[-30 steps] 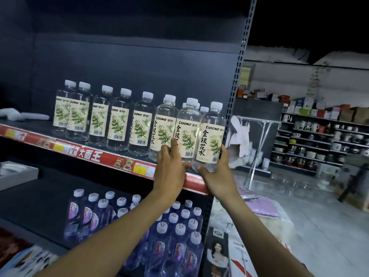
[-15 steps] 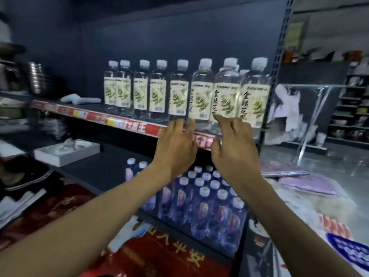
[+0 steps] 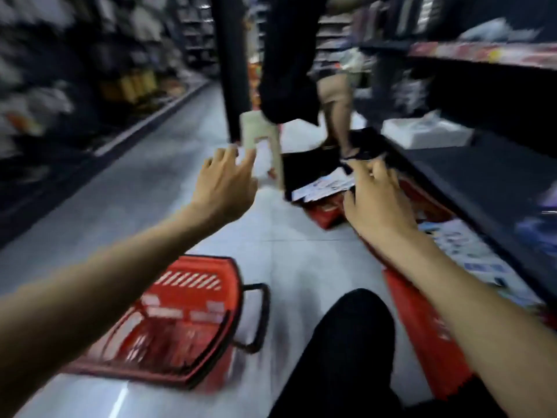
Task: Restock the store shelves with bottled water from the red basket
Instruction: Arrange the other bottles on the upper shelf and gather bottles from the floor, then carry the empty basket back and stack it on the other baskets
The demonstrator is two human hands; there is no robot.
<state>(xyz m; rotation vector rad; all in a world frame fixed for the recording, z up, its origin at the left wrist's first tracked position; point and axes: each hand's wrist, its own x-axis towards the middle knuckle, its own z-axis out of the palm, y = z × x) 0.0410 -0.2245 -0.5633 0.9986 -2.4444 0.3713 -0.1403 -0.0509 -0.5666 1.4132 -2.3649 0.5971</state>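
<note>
Holding nothing: left hand (image 3: 224, 185) stretched forward over the floor with fingers fanned apart, right hand (image 3: 379, 200) stretched forward too, palm down, fingers loosely spread and a little bent. No contact with anything by either hand. Well apart from both, down at the lower left on the pale floor (image 3: 144, 191), below the left forearm in view: red basket (image 3: 187, 324), with its black handle (image 3: 260, 318) sticking out on its right side. Too blurred to tell whether any bottles lie inside. Between the arms, low in view, a knee in dark trousers (image 3: 346, 351). Beyond the right hand, at the foot of the dark shelf (image 3: 482, 176), red boxes (image 3: 325, 212) and white printed packets (image 3: 325, 185). Just past the left fingertips, a pale blurred object (image 3: 256, 131), apart from them and impossible to identify. Farther up the aisle, another person (image 3: 289, 70) in dark clothes with bare legs.
</note>
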